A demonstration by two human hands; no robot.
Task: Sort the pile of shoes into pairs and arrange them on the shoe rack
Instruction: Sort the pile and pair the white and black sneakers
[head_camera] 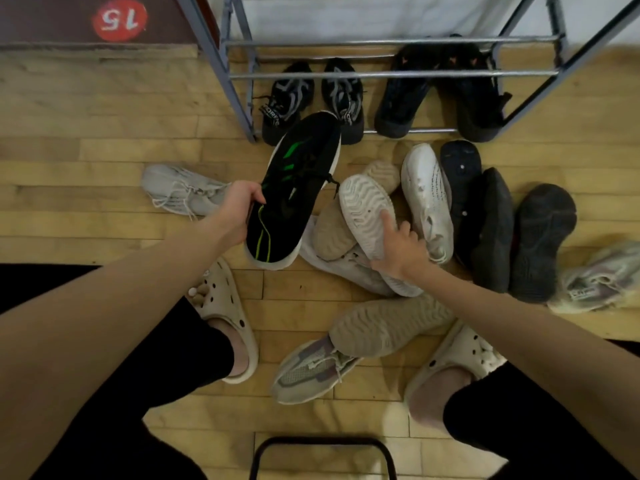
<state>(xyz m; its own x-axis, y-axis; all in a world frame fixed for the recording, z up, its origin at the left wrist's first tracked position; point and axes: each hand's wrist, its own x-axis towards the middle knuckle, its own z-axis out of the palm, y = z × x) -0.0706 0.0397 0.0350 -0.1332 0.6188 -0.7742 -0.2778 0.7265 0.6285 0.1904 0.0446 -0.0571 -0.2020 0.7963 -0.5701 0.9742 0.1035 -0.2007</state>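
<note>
My left hand [239, 211] grips a black sneaker with green stripes [294, 192] by its heel, toe pointing at the rack. My right hand [398, 249] rests on an upturned white shoe [367, 209], index finger stretched along its ridged sole, thumb under its edge. That shoe lies in the floor pile with a beige upturned shoe [388, 327], a white sneaker [427, 195] and black upturned shoes [491, 226]. The grey metal shoe rack [391, 75] stands ahead; two dark pairs [311, 95] [440, 91] sit on its bottom level.
A light grey sneaker [180, 188] lies left of the pile, a lilac-grey one [311, 368] near my feet, another [599, 278] at far right. I wear beige clogs [228, 306]. A black metal frame [322, 448] is at the bottom edge. Wooden floor all around.
</note>
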